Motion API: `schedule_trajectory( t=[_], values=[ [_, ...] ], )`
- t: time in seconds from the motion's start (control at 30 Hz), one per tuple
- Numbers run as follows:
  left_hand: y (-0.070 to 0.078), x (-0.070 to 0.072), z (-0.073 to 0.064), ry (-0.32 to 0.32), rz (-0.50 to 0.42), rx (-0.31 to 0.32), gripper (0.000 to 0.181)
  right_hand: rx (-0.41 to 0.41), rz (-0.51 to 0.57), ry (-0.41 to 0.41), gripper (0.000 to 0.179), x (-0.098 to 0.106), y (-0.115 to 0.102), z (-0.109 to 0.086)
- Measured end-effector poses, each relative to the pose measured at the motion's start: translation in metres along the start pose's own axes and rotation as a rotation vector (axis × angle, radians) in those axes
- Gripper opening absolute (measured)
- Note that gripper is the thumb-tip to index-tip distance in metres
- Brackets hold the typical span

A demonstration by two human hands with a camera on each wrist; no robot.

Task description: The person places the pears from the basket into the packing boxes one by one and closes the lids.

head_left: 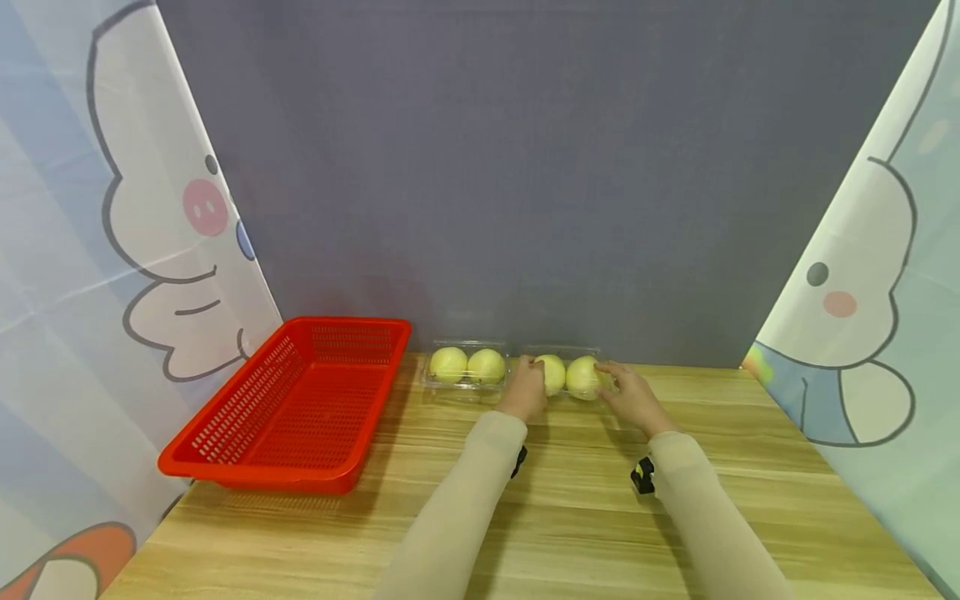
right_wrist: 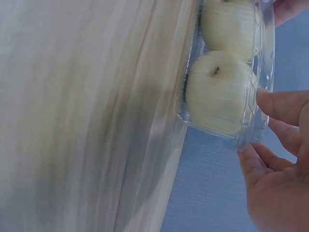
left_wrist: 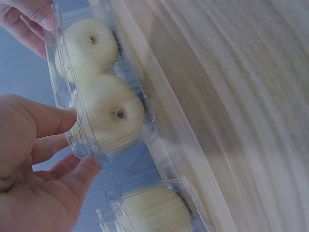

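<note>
A clear plastic clamshell box (left_wrist: 82,116) holds two round, pale yellow fruits (head_left: 582,377) that look like apples or pears. My left hand (head_left: 525,390) pinches its left end at the rim between thumb and fingers. At the opposite end, my right hand (head_left: 633,400) pinches the rim the same way, as the right wrist view shows. The lid lies over the fruits. Just left of my left hand, a second clear clamshell box (head_left: 465,385) with two similar fruits (head_left: 486,367) sits at the back of the table.
A red plastic basket (head_left: 347,477) with slotted sides stands on the left of the wooden table (head_left: 577,517). Behind the boxes rises a grey backdrop (head_left: 480,167). Printed cartoon curtains (head_left: 67,250) hang at both sides.
</note>
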State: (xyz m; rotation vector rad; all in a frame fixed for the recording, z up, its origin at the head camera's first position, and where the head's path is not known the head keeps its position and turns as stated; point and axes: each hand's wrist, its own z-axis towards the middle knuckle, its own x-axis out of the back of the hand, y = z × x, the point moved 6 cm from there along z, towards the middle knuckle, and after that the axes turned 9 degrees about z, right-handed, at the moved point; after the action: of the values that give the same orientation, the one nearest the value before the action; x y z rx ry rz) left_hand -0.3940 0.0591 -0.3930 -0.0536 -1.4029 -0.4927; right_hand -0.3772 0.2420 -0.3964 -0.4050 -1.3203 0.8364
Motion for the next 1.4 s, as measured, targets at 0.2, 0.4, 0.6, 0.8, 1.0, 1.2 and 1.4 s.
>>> schedule_trajectory(
  t=[0.2, 0.4, 0.6, 0.8, 1.0, 1.2, 1.4],
  values=[
    [-0.001, 0.000, 0.001, -0.001, 0.021, 0.018, 0.054, 0.029, -0.023, 0.044, 0.048, -0.003, 0.003, 0.003],
    [-0.001, 0.002, 0.001, -0.018, 0.031, 0.025, 0.056, 0.021, -0.027, 0.056, 0.048, -0.004, 0.006, 0.003],
    [0.000, 0.002, 0.002, -0.017, 0.028, 0.025, 0.054, 0.034, -0.033, 0.070, 0.047, -0.004, 0.005, 0.003],
    [-0.002, 0.000, 0.002, -0.002, 0.038, 0.018, 0.051, 0.055, -0.032, 0.093, 0.045, -0.003, 0.004, 0.003],
    [-0.002, 0.001, 0.002, 0.005, 0.044, 0.015, 0.050, 0.059, -0.010, 0.101, 0.045, -0.002, 0.003, 0.002],
    [0.000, 0.004, -0.002, 0.006, 0.044, 0.001, 0.046, 0.039, 0.013, 0.105, 0.046, 0.001, 0.003, -0.002],
    [0.004, 0.011, -0.008, 0.034, 0.076, -0.045, 0.040, 0.055, 0.013, 0.101, 0.046, 0.004, -0.002, -0.008]
  ],
)
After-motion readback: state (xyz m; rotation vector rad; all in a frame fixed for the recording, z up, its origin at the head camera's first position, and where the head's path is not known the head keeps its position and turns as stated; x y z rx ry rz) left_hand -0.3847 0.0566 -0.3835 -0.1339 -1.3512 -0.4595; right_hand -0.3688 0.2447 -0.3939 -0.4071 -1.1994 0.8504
